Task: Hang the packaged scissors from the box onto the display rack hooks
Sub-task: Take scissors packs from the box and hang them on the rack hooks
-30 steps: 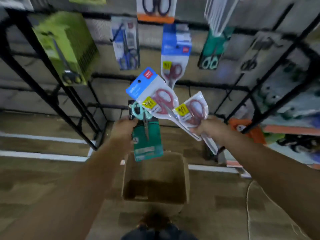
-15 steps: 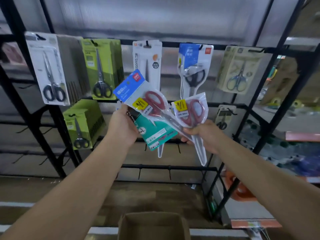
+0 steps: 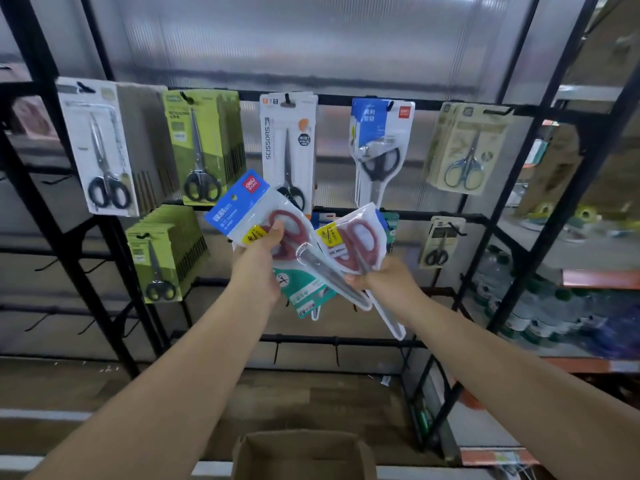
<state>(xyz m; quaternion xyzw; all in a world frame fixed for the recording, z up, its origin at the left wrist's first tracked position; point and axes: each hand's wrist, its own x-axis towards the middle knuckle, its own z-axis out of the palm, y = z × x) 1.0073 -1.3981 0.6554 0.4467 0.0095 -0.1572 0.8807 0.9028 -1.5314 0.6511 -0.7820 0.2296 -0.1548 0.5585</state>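
My left hand [image 3: 259, 268] grips a red-handled scissors pack with a blue header [image 3: 242, 206], thumb across its front, and a teal scissors pack [image 3: 304, 292] sits behind and below it. My right hand [image 3: 384, 282] pinches a second red-handled scissors pack [image 3: 353, 237] near its blades, tilted right. Both packs are raised in front of the black display rack [image 3: 381, 98], around its middle rail. The cardboard box [image 3: 301, 452] stands on the floor at the bottom centre, between my arms.
Several scissors packs hang on the rack: white and green ones [image 3: 204, 147] at left, a white pack [image 3: 287, 150], a blue-topped one [image 3: 381, 147] and beige ones [image 3: 467, 154]. Bare hooks [image 3: 277, 351] line the lower rails. A shelf with bottles [image 3: 540, 306] stands at right.
The view has risen from the box to the rack. Both hands lifted the packs higher, and my left thumb now lies over the front of the blue-header pack.
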